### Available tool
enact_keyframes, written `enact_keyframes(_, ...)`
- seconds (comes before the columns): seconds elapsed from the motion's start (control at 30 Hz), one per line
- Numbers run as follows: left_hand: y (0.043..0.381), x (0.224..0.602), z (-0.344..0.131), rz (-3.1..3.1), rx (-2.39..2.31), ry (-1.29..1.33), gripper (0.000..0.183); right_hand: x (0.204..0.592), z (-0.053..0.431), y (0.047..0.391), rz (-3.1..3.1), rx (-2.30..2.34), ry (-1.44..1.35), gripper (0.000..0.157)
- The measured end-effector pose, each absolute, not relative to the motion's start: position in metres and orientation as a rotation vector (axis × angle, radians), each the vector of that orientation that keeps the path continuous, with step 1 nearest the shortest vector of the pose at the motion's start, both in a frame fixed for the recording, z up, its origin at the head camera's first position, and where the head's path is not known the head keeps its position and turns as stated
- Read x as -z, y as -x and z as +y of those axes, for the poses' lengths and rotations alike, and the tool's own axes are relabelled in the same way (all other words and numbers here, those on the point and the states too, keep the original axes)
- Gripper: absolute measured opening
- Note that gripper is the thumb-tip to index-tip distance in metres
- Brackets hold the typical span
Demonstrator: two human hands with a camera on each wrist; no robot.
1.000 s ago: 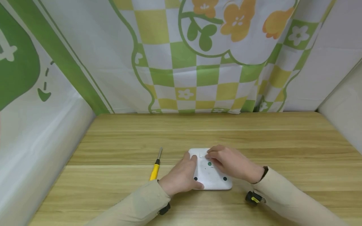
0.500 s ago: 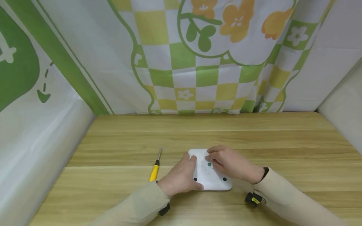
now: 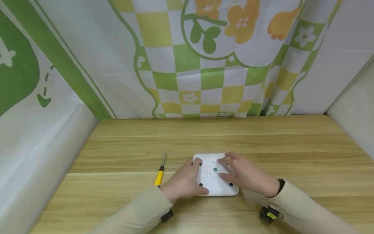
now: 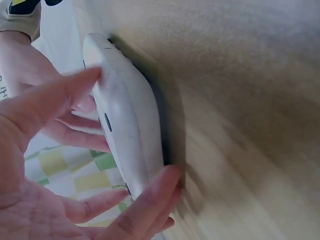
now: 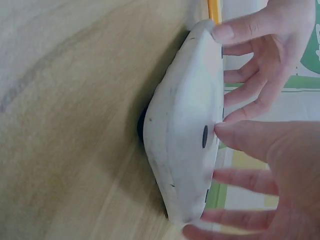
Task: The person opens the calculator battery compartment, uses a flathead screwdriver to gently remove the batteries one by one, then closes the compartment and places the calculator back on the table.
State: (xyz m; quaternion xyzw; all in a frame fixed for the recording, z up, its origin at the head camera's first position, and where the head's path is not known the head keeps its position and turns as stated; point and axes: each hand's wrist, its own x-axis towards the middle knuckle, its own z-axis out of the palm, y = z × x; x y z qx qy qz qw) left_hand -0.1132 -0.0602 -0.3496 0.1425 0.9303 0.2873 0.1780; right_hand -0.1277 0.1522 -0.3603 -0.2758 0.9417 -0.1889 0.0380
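Note:
A white, squarish device [image 3: 214, 187] with rounded corners lies on the wooden table, its back with dark round feet upward. A green dot [image 3: 215, 169] marks its middle, and a thin seam runs above that. My left hand [image 3: 184, 179] holds the device along its left side, thumb on the near corner and fingers by the far corner. My right hand [image 3: 248, 174] rests lightly on the right half. In the right wrist view its thumb touches the back of the device [image 5: 187, 125], with the other fingers spread toward the far edge. The device's underside is mostly hidden.
A screwdriver with a yellow handle [image 3: 159, 177] lies left of the device, its metal tip pointing away from me. Behind the table [image 3: 117, 146] hangs a patterned cloth [image 3: 190, 78]. A white covering [image 3: 58, 139] stands along the left side.
My right hand has shifted right and its fingers have spread, uncovering more of the device's back and its far right foot. The left hand keeps its hold. The view has shifted slightly.

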Motion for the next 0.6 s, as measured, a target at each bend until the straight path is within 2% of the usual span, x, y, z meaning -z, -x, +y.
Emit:
enact_keyframes(0.27, 0.117, 0.356, -0.065, 2.527, -1.096, -0.301, 0.083, 0.355, 0.152, 0.123, 2.892, 0.543, 0.690, 0.051)
enact_keyframes(0.6, 0.131, 0.361, -0.064, 2.471, -1.161, -0.155, 0.059, 0.353, 0.145, 0.119, 2.907, 0.523, 0.630, 0.054)
